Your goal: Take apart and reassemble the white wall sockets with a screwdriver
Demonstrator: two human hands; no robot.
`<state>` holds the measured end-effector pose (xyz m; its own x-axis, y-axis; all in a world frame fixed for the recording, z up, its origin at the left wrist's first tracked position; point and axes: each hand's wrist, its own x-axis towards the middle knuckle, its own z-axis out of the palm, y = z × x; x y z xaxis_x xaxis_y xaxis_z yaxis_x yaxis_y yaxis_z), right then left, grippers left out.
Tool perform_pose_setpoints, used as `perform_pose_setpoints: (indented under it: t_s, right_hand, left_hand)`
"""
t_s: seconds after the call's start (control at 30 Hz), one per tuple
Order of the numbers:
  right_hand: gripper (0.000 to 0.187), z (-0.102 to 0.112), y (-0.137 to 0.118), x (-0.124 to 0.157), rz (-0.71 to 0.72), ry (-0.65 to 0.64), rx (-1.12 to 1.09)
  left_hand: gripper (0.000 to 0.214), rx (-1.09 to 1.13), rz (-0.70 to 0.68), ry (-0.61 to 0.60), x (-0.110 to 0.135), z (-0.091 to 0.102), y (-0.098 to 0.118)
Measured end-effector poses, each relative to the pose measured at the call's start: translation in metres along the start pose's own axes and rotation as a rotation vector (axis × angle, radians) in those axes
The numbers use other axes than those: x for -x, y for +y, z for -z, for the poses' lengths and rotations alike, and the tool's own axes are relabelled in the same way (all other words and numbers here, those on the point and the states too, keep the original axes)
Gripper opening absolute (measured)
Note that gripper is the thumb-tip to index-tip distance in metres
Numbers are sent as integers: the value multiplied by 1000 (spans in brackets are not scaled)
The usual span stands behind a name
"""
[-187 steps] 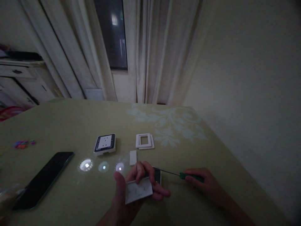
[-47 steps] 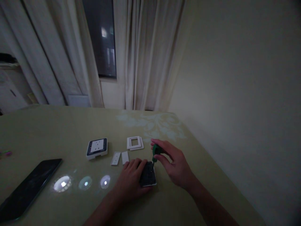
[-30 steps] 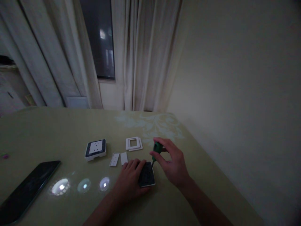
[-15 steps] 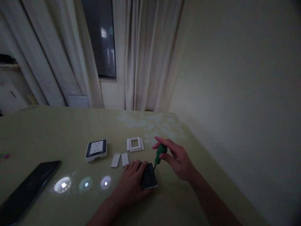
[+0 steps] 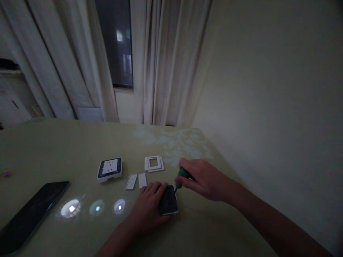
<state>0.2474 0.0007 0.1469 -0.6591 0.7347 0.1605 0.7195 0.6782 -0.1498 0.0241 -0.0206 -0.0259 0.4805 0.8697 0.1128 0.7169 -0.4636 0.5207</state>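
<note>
My left hand point(image 5: 150, 207) lies flat on a dark square switch module point(image 5: 168, 204) and presses it onto the yellow-green table point(image 5: 53, 150). My right hand point(image 5: 205, 178) is closed round a green-handled screwdriver point(image 5: 181, 176), held nearly upright with its tip on the module's far right corner. Two small white rocker plates point(image 5: 135, 180) lie just left of my left hand. A white socket in a dark frame point(image 5: 109, 168) sits further left, and stacked white square frames point(image 5: 153, 163) lie behind the module.
A black phone point(image 5: 29, 212) lies at the table's left front. Three bright light spots point(image 5: 93, 207) shine on the tabletop. Curtains point(image 5: 166, 60) and a dark window point(image 5: 118, 39) stand behind the table; a plain wall point(image 5: 268, 89) runs along its right edge.
My left hand has set the module down on the table and now presses it flat. My right hand has stood the screwdriver upright on the module and regripped its handle, fingers now wrapped over the top.
</note>
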Motion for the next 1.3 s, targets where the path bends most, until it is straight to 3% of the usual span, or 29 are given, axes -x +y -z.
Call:
perform_pose_setpoints:
  t_s: [0.17, 0.43, 0.53, 0.63, 0.7, 0.8, 0.93, 1.03, 1.2, 1.3]
  right_hand:
    - [18, 15, 11, 1, 59, -82, -125]
    - [16, 30, 21, -3, 150, -170, -220]
    - [34, 16, 16, -8, 27, -95, -41]
    - [58, 0, 10, -10, -216, 57, 275]
    - [60, -6, 7, -8, -283, 101, 371]
    - [42, -3, 1, -6, -103, 85, 228]
    - [12, 19, -6, -12, 236, -61, -81]
    - [7, 34, -7, -23, 380, -169, 42]
    - [18, 27, 1, -37, 434, -216, 321]
    - [19, 14, -1, -40, 269, -198, 415]
  left_hand:
    - [87, 21, -21, -19, -1, 2, -1]
    - [88, 22, -15, -27, 0, 5, -1]
    - [89, 3, -18, -3, 0, 2, -2]
    - [85, -22, 5, 43, 2, -4, -2]
    - [85, -25, 7, 62, 3, -7, -3]
    - [87, -23, -6, 70, 4, -10, -4]
    - [81, -19, -18, 66, 4, -8, -3]
    - [78, -12, -10, 39, 4, -5, 0]
    - [86, -22, 16, 13, 4, -2, 1]
    - [84, -27, 21, 14, 4, -3, 1]
